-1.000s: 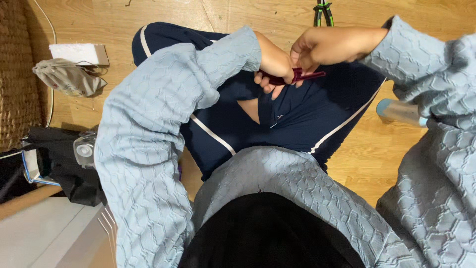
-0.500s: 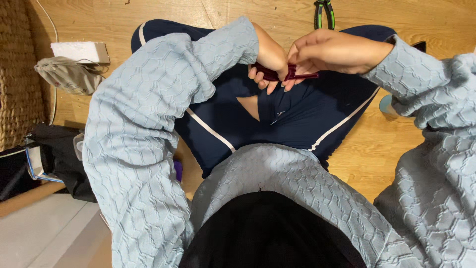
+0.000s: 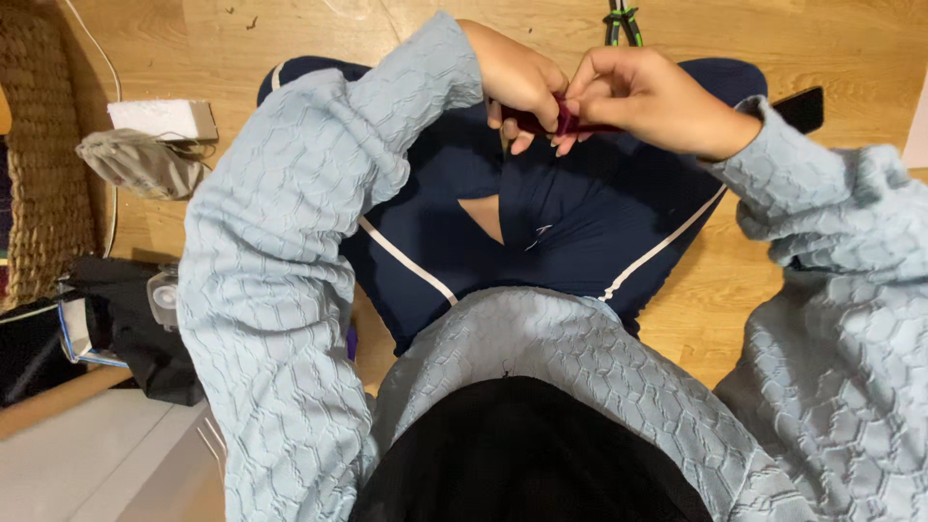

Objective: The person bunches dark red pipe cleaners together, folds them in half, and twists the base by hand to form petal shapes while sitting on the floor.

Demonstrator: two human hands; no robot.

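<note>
- My left hand and right hand meet above my crossed legs, fingers of both pinched on a small dark red piece held between them.
- My dark blue trousers fill the space beneath; bare wooden floor lies beyond my knees.
- Far left, a woven basket, a white box and a grey cloth crowd the edge.
- A dark phone sits just beside my right wrist.

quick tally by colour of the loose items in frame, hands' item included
Dark red/maroon: 1, small item pinched by left hand and right hand
White: 1, box
Grey: 1, cloth bundle
Black: 2, bag, phone
Green and black: 1, tool handles
Total: 6
</note>
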